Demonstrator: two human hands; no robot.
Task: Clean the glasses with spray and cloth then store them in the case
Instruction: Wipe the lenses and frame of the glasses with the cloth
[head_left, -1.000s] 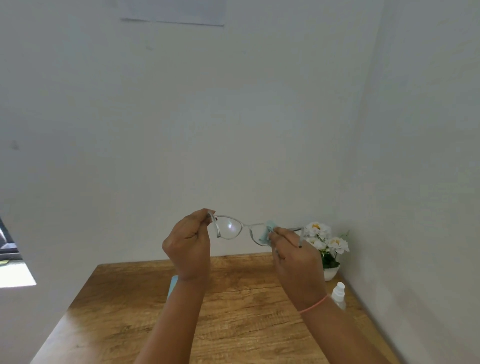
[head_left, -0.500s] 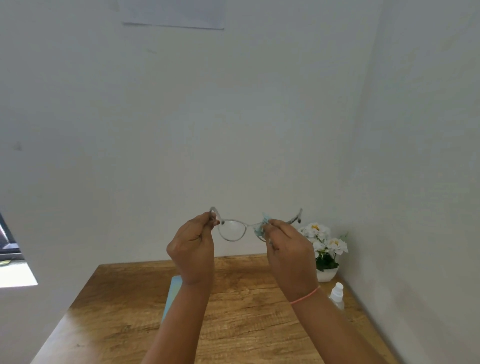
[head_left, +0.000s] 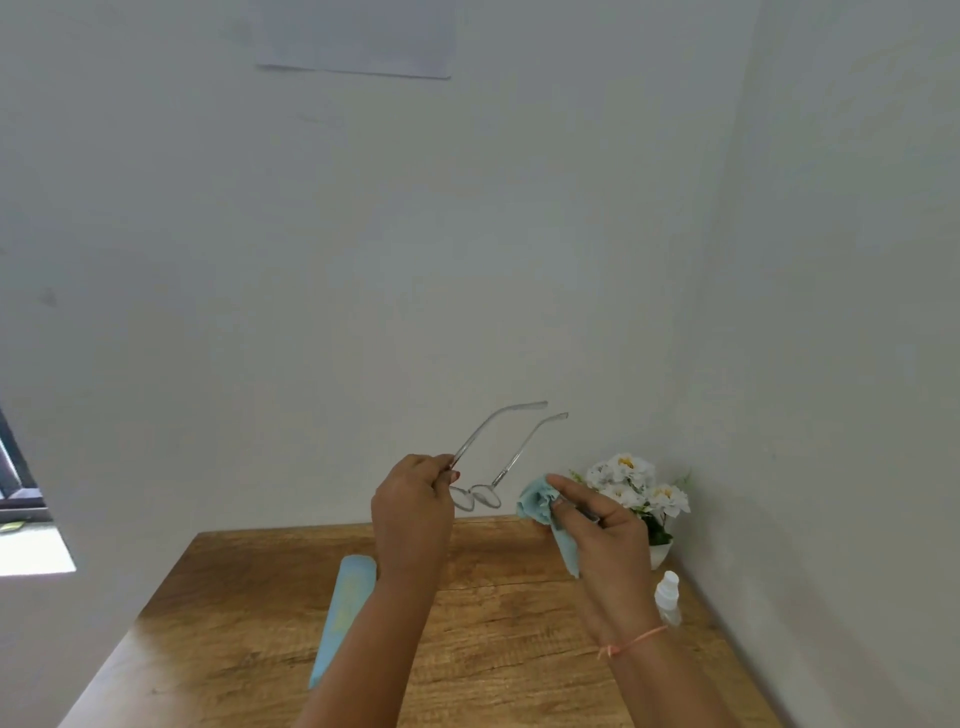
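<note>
Now right hand (head_left: 605, 530), clutching cloth (head_left: 535, 503), has parted from glasses (head_left: 485, 496) left hand (head_left: 413, 499) pinches.

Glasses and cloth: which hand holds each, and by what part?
The left hand pinches the glasses at the frame corner where one temple joins. The right hand holds the cloth, bunched up, clear of the glasses.

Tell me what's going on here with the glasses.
A person is cleaning glasses over a wooden table. The left hand pinches the glasses at one end of the frame, temples pointing up. The right hand grips a light blue cloth, apart from the lenses. The blue case and spray bottle sit on the table, untouched.
</note>
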